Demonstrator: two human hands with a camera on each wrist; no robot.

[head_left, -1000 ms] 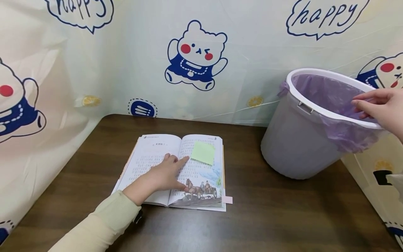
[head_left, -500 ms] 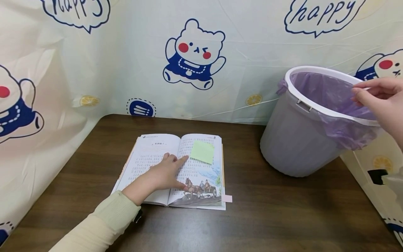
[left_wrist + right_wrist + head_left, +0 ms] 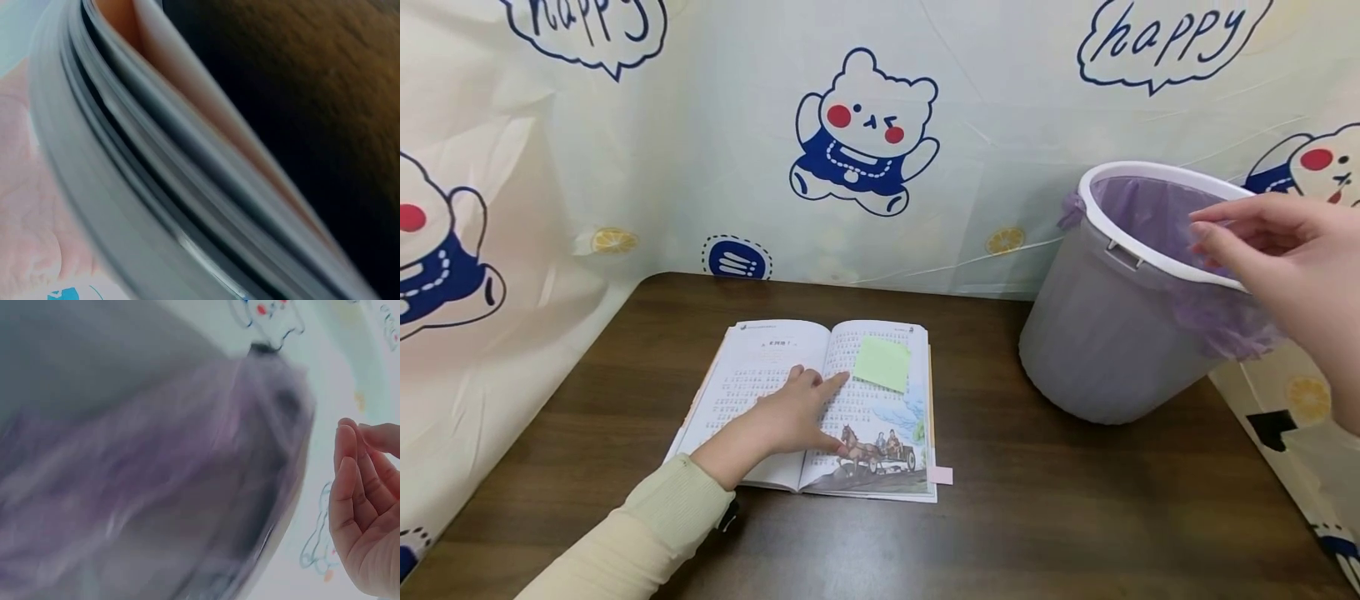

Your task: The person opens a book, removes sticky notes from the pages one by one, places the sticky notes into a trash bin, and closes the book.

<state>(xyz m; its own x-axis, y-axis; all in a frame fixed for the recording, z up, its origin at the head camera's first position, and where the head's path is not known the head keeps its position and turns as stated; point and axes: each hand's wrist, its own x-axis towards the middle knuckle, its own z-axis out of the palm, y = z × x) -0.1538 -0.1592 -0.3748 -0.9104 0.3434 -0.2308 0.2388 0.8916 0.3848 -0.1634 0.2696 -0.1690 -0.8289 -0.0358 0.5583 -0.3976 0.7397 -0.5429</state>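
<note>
My left hand [image 3: 790, 412] rests with spread fingers on the open book [image 3: 752, 350], across its centre fold. A green sticky note [image 3: 882, 363] lies on the right page, just beyond the index finger. In the left wrist view, blurred page edges [image 3: 125, 206] fill the middle, with part of the left hand [image 3: 31, 194] beside them. My right hand [image 3: 1292, 254] hangs in front of the bin's [image 3: 1101, 342] rim, thumb near the loosely bent fingers. The right wrist view shows this hand [image 3: 369, 512] with nothing visible between the fingertips, next to the purple bin liner [image 3: 144, 450].
The bin is grey with a white rim and stands at the right of the brown table [image 3: 1037, 517]. A pink tab [image 3: 941, 475] sticks out of the book's right side. A patterned curtain [image 3: 700, 125] closes off the back and sides.
My right hand has moved left and nearer the camera, across the bin's front rim. The left hand has stayed on the book.
</note>
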